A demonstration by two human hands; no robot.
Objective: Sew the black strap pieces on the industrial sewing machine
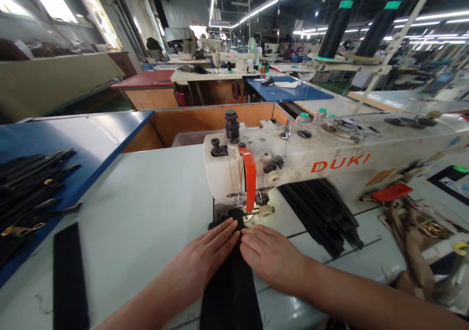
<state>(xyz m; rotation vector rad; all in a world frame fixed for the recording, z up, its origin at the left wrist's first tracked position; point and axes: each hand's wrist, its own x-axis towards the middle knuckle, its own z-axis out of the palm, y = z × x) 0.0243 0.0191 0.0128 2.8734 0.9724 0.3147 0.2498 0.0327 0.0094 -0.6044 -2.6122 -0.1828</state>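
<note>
A black fabric strip [230,296] runs from the front edge of the table up to the needle area of a white sewing machine [293,154]. My left hand [207,252] lies on the strip's left side, fingers stretched out flat and pointing toward the presser foot. Opposite it, my right hand [269,254] has its fingers bent together on the strip's right edge, gripping it. The fingertips of both hands nearly meet just in front of the needle. An orange guard [249,178] hangs before the needle bar. The fabric's far end bunches under the machine head.
Behind my right hand lies a stack of black strips [318,213]. Another black strip [71,276] rests at left, near black pieces [32,188] on a blue table [106,130]. A red object [392,192] and brown straps [414,247] sit at right. Thread cones [335,32] stand above.
</note>
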